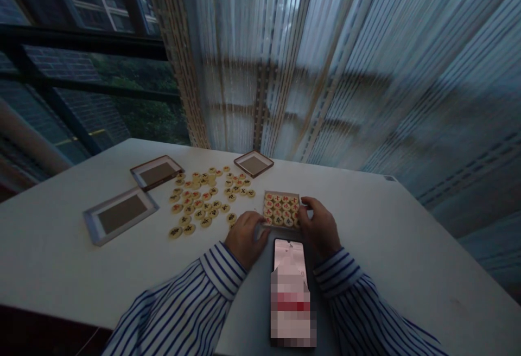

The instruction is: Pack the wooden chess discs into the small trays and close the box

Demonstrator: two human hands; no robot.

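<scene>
A small box [281, 228] lies on the white table, filled with rows of round xiangqi pieces [282, 207] marked in red and black. At its lower left corner is my left hand [246, 238], thumb and fingers apart around the corner. My right hand [321, 226] grips the box's right side, its fingers bent at the edge and over the rightmost pieces. Left of the box, many loose round pieces [207, 196] are scattered, some overlapping; a few lie partly behind my left hand.
Just below the box lies a lit phone [290, 261]. Two open box parts [157, 172] [121, 215] rest at the left, and another open tray [253, 164] sits near the far edge. Curtains [260, 74] and a window stand behind the table [366, 226].
</scene>
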